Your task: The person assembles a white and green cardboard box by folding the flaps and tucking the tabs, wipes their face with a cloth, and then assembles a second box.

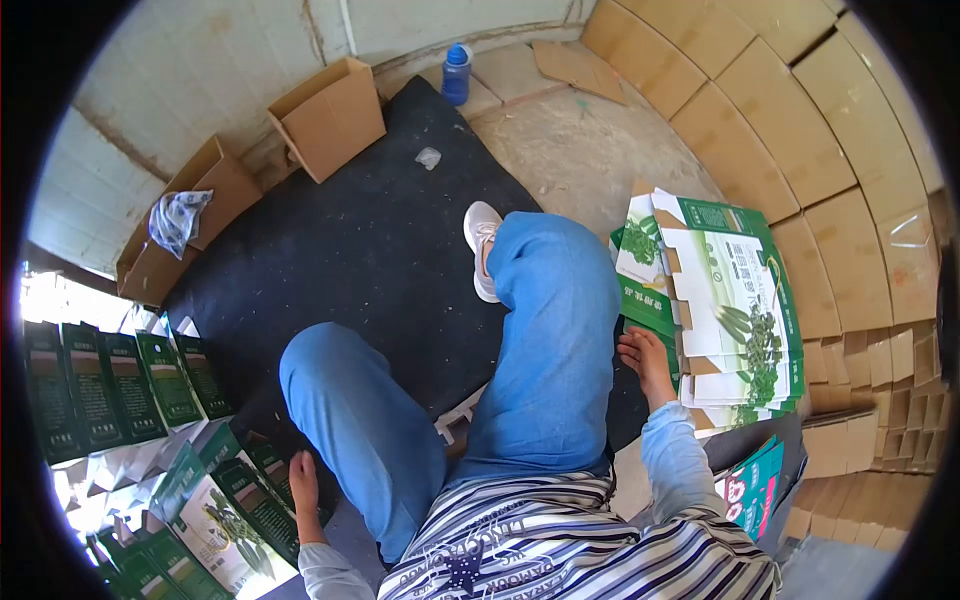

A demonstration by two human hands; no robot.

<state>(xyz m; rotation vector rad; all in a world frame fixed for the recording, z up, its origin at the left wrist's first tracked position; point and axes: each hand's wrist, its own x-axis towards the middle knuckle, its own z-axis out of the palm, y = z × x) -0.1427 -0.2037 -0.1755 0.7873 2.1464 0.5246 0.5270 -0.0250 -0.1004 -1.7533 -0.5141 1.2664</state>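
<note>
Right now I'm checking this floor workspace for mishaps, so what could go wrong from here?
The printed flat cartons lie in an uneven stack beside the right hand; a careless pull might slide several off.

The left hand is close to the closely grouped green-and-white boxes, so a sideways sweep could knock some over.

The blue bottle stands on the floor by the black mat and might get kicked.

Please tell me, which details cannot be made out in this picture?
All in the head view:
- Left foot: hidden by the bent left leg.
- Left hand: seen edge-on, its grip unclear.
- Small print on the dark-green cartons: too small; the leftmost is cut by the black rim.
- Bottom inside the tall cardboard box: hidden by its walls.
</note>
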